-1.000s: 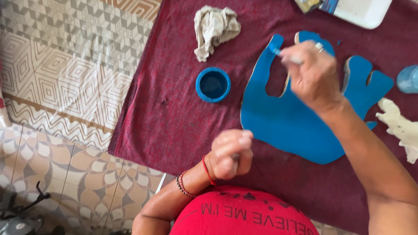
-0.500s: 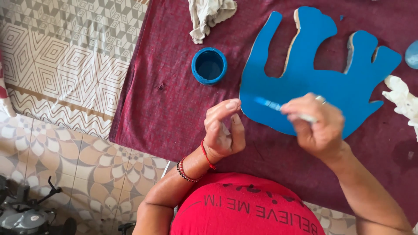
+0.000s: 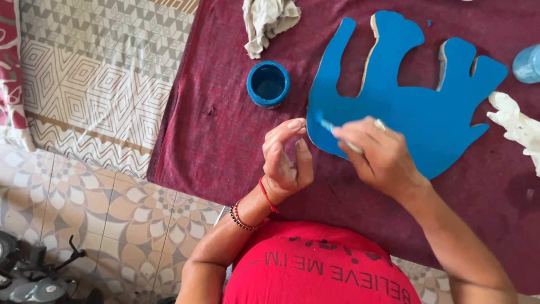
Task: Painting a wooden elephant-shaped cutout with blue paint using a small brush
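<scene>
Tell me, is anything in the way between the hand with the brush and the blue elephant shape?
Nothing visible is. The right hand holds the brush with its tip already at the blue elephant cutout, near its lower left edge. The left hand stays off to the side, open.

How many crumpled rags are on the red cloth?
2: one rag at the top above the blue paint pot, one white rag at the right edge, partly cut off.

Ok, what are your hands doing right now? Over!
Right hand grips a small brush, tip on the blue elephant cutout. Left hand raised beside it, open, holding nothing. Blue paint pot sits clear, nothing in the way.
</scene>
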